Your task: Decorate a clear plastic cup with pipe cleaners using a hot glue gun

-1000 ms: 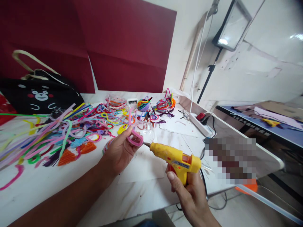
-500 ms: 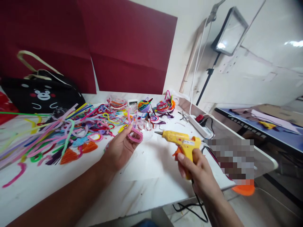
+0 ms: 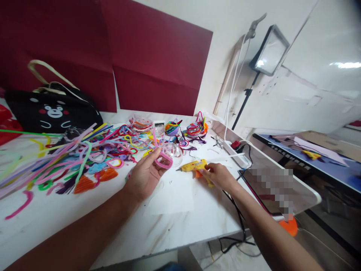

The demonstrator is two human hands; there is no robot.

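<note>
Toward me, between my left hand (image 3: 145,178) and right hand (image 3: 220,175), the tabletop (image 3: 194,224) leaves open room. A pipe-cleaner heap (image 3: 96,152) bars my left, a clear ball (image 3: 175,155) stands ahead, and a power strip (image 3: 241,161) and black cord (image 3: 239,214) crowd my right.

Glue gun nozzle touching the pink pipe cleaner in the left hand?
Apart. The head view shows a small gap between the tip of the glue gun nozzle and the pink pipe cleaner in the left hand.

The glue gun (image 3: 194,165) looks plastic, the pink strip (image 3: 165,166) fuzzy.
</note>
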